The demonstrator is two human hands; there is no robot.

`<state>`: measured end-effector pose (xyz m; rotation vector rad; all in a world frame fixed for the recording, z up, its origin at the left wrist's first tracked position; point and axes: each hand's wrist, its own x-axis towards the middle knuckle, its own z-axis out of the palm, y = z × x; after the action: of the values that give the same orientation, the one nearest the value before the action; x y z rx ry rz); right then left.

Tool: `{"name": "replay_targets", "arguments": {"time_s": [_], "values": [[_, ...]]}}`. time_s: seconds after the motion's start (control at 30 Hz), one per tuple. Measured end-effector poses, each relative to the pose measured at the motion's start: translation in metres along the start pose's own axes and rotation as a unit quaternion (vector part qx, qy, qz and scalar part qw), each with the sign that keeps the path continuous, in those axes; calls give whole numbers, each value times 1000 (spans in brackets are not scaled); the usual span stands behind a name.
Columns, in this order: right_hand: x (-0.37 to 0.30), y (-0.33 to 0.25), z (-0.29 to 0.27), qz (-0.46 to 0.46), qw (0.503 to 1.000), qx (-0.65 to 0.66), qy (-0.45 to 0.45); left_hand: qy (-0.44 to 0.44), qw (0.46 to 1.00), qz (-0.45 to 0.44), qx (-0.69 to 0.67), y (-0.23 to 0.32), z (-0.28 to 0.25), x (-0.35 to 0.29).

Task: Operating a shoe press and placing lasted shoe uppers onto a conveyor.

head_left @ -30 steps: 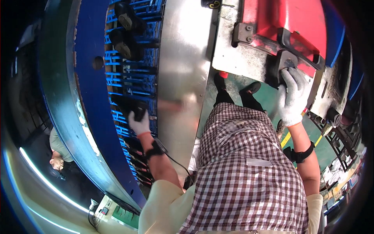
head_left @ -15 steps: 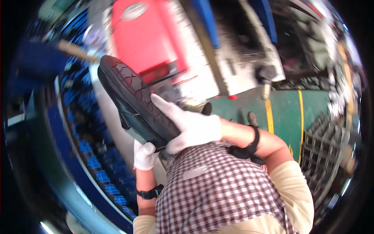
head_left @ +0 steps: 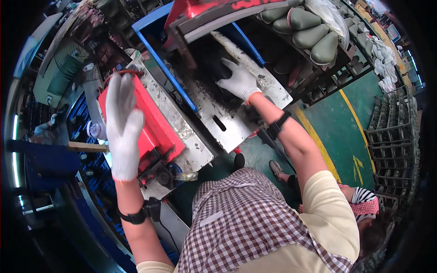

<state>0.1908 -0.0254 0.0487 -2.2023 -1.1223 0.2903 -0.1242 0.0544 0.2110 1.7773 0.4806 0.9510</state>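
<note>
Left of centre, the left hand (head_left: 122, 132) is raised, gloved fingers extended, empty, over the red machine cover (head_left: 152, 125); at upper centre, the right hand (head_left: 240, 82) lies spread, empty, on the soiled metal plate (head_left: 227, 120).

A green floor (head_left: 339, 132) carries yellow lines (head_left: 318, 141). Racks (head_left: 391, 136) stand at the right. Grey-green moulded forms fill a shelf (head_left: 314, 36).

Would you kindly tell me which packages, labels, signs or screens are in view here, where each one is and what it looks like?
Clear plastic bag: top right, lying over the rack of grey-green moulded pieces; crumpled, translucent.
Red painted marking: top edge, on the grey bar above the right hand; too cut off to make out.
Screens or signs: none clearly seen; the left hand is raised over a plain red block.
</note>
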Motion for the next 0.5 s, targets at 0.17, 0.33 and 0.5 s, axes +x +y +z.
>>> {"name": "replay_targets", "arguments": {"time_s": [0.17,0.33,0.5], "values": [[42,28,28,-36,987,-149,-38,-26,996,88,11,18,47,94],[30,25,29,-58,981,-171,-65,-97,980,142,102,28,84,161],[22,24,24,-64,988,-123,-72,-129,948,159,243,29,96,213]]}}
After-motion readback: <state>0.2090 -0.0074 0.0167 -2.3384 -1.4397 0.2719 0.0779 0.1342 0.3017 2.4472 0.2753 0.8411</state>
